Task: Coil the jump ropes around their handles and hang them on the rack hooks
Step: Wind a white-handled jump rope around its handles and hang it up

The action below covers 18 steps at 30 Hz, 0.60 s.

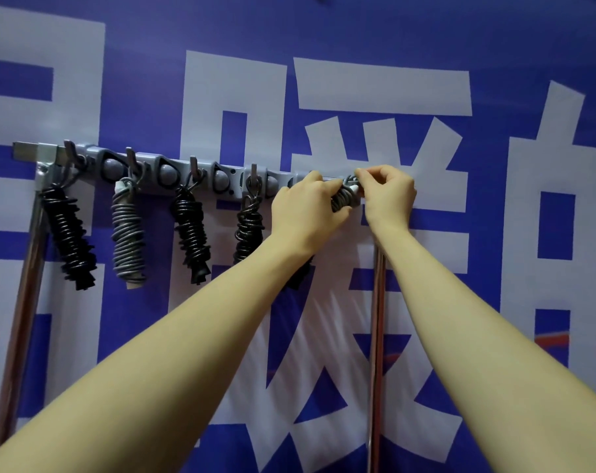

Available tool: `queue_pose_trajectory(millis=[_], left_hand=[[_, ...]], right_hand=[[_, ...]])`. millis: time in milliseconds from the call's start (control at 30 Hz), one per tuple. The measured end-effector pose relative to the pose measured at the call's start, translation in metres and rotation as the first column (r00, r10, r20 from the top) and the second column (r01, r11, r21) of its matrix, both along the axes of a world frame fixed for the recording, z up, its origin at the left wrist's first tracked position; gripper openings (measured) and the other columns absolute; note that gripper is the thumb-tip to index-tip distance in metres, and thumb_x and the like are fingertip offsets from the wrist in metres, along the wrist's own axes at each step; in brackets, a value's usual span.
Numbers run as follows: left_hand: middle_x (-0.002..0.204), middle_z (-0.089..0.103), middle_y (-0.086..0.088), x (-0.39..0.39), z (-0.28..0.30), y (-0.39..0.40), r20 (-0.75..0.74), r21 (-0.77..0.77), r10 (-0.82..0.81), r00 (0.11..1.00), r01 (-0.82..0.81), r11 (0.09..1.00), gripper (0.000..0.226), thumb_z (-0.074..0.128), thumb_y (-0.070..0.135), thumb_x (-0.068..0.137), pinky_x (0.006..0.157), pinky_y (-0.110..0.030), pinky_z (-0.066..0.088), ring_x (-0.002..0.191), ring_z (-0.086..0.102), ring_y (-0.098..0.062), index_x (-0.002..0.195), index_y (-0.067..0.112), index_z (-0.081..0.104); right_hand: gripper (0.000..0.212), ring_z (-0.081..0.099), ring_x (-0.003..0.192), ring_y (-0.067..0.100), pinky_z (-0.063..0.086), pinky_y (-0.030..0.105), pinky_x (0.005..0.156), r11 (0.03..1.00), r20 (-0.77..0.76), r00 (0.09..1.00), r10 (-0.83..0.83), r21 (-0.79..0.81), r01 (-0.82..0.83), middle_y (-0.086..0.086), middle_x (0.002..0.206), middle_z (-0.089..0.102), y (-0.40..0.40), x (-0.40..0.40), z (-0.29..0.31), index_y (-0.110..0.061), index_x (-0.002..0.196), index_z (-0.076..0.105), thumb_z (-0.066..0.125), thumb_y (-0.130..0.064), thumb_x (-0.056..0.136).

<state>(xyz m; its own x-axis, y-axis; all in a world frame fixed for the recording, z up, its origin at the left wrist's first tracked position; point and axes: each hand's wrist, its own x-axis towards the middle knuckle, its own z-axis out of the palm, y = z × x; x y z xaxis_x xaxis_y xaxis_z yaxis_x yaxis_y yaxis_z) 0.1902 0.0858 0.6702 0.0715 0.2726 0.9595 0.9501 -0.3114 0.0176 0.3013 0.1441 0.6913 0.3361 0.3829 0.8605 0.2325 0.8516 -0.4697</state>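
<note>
A grey hook rack runs along a metal frame in front of a blue banner. Several coiled jump ropes hang from its hooks: a black one at the far left, a grey one, a black one and another black one. At the rack's right end my left hand grips a grey coiled rope around its bundle. My right hand pinches that rope's top loop by the hook. The hook there is hidden by my fingers.
Two chrome frame posts stand under the rack, one on the left and one on the right. The blue banner with large white characters fills the background close behind the rack.
</note>
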Motion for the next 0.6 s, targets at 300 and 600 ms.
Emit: queue_pose_trajectory(millis=[300, 600], left_hand=[[0.128, 0.048, -0.012, 0.009, -0.019, 0.017, -0.119, -0.12, 0.203, 0.972, -0.217, 0.969, 0.054, 0.049, 0.041, 0.096, 0.095, -0.039, 0.031, 0.114, 0.048, -0.034, 0.142, 0.013, 0.039], [0.078, 0.059, -0.013, 0.015, -0.061, 0.054, -0.031, 0.244, 0.258, 0.966, -0.243, 0.939, 0.056, 0.082, 0.033, 0.065, 0.063, -0.033, 0.044, 0.067, 0.056, -0.03, 0.109, 0.001, 0.068]], right_hand=[[0.019, 0.064, 0.089, 0.021, 0.053, 0.034, 0.077, 0.998, 0.115, 0.993, -0.031, -0.05, 0.037, 0.004, 0.092, 0.069, 0.01, 0.003, -0.006, -0.01, 0.095, 0.072, 0.065, -0.026, 0.09], [0.016, 0.064, 0.089, 0.018, 0.055, 0.039, 0.079, 0.999, 0.103, 0.994, -0.034, 0.025, 0.031, -0.003, 0.09, 0.063, 0.019, 0.001, -0.012, -0.01, 0.095, 0.071, 0.066, -0.025, 0.089]])
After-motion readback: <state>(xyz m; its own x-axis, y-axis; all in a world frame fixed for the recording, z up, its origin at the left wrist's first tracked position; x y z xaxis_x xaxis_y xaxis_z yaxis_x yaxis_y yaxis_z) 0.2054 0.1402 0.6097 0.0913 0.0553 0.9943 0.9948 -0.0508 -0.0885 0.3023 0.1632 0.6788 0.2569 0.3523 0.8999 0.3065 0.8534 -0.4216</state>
